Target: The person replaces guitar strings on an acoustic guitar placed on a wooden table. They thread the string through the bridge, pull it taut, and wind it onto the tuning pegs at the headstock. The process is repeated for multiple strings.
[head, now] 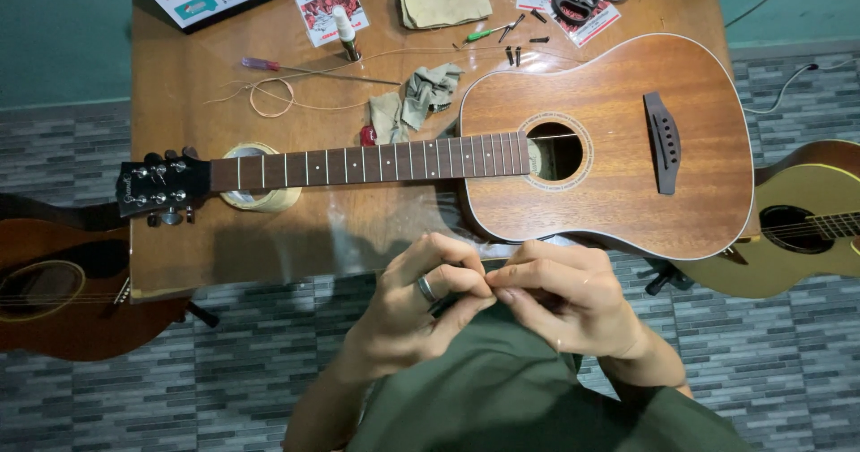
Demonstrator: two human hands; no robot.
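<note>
Guitar (591,147), a reddish-brown acoustic with satiny wood grain, rounded body, dark bridge and dark fretboard, lies flat on the worn wooden table (179,103) with its long axis running from 3 o'clock to 9 o'clock, black headstock pointing to 9 o'clock. At 6 o'clock of it, the left hand (421,300), a ring on one finger, and the right hand (564,300) meet fingertip to fingertip, pinched together. What they pinch is too small to tell.
</note>
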